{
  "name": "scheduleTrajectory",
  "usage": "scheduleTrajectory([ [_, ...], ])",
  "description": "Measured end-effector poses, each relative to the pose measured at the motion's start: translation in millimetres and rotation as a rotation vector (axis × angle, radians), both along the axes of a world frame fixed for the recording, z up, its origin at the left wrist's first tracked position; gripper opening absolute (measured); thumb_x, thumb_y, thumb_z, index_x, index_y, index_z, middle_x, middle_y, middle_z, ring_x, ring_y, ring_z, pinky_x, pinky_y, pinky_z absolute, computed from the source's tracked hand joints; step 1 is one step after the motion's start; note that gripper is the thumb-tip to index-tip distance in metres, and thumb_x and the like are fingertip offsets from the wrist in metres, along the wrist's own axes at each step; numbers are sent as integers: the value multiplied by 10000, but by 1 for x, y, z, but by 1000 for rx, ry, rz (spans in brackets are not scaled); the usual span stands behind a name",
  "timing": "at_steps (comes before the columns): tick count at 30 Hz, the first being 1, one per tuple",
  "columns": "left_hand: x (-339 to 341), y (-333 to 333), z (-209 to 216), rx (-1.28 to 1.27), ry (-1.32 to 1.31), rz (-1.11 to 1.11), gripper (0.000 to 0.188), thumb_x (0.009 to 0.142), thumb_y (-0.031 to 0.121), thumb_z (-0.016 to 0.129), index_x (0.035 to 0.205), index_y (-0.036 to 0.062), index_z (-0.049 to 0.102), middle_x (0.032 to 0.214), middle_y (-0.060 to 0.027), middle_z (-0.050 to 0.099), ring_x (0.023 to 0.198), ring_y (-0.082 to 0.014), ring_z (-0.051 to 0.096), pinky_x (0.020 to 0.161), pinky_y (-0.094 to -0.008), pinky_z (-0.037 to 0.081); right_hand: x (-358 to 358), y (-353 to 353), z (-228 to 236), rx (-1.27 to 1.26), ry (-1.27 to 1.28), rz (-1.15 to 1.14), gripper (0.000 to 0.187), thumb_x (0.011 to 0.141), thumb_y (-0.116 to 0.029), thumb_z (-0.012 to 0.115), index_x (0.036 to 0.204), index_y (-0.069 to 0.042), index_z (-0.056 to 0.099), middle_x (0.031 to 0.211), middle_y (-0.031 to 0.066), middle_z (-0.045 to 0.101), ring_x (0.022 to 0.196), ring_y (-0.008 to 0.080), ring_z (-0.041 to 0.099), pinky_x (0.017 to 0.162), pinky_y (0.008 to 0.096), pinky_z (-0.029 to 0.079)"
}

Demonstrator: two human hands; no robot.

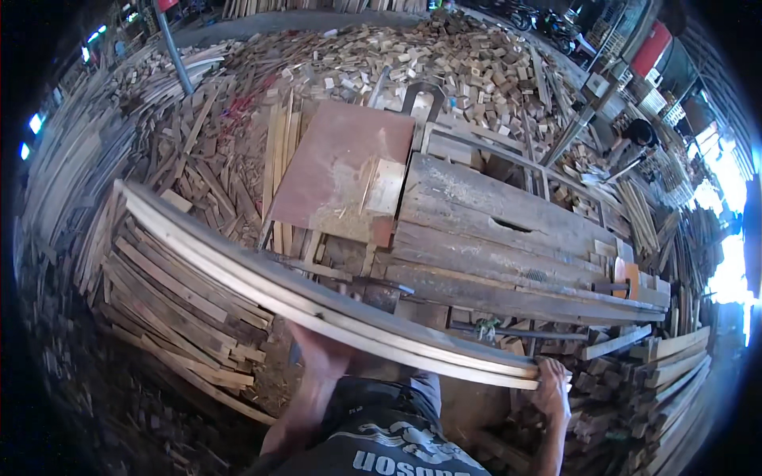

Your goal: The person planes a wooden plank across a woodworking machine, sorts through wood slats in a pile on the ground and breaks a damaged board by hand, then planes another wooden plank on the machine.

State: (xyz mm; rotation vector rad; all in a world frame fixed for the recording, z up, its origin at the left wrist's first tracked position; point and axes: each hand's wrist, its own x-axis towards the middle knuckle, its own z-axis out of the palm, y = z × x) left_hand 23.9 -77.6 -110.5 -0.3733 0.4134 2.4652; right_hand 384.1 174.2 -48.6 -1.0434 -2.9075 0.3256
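A long bundle of wooden boards [317,313], stacked flat against one another, spans the view in front of my body. From beneath, near its middle, my left hand [321,349] supports it; the fingers are hidden behind the wood. My right hand [552,385] wraps its fingers round the right end. The far left end of the boards reaches over a stack of planks. Beyond the boards stands a wooden workbench [468,230] with a slot in its top. A reddish-brown panel [341,159] covers its left part, with a pale wood block [384,187] and sawdust on it.
Stacked planks [171,305] lie on my left, and more timber [667,381] is piled at right. A heap of wood offcuts [476,71] spreads behind the bench. An orange-handled tool [625,279] rests on the bench's right end. Another person [635,135] bends down at far right.
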Motion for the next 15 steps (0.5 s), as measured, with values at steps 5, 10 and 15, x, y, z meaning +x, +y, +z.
scheduleTrajectory([
  [5, 28, 110, 15, 178, 181, -160, 788, 906, 772, 387, 1384, 159, 515, 1359, -112, 563, 1295, -304, 484, 1142, -456, 318, 42, 113, 8, -43, -18, -75, 581, 560, -83, 794, 1109, -49, 609, 1069, 169, 634, 1073, 393, 573, 959, 475, 440],
  [10, 37, 252, -12, 144, 54, -200, 879, 858, 812, 430, 1438, 153, 467, 1452, -75, 494, 1359, -245, 423, 1161, -425, 284, 56, 272, 17, -12, -68, -69, 681, 542, -172, 869, 1162, -55, 612, 1112, 171, 654, 1101, 396, 583, 986, 498, 417],
  [15, 21, 393, -53, 148, 21, -99, 907, 808, 820, 508, 1340, 86, 531, 1291, -106, 599, 1228, -291, 532, 1097, -476, 362, -10, 418, 33, -60, -23, 47, 559, 584, -195, 807, 1085, -21, 630, 1013, 223, 662, 1034, 430, 602, 906, 490, 478],
])
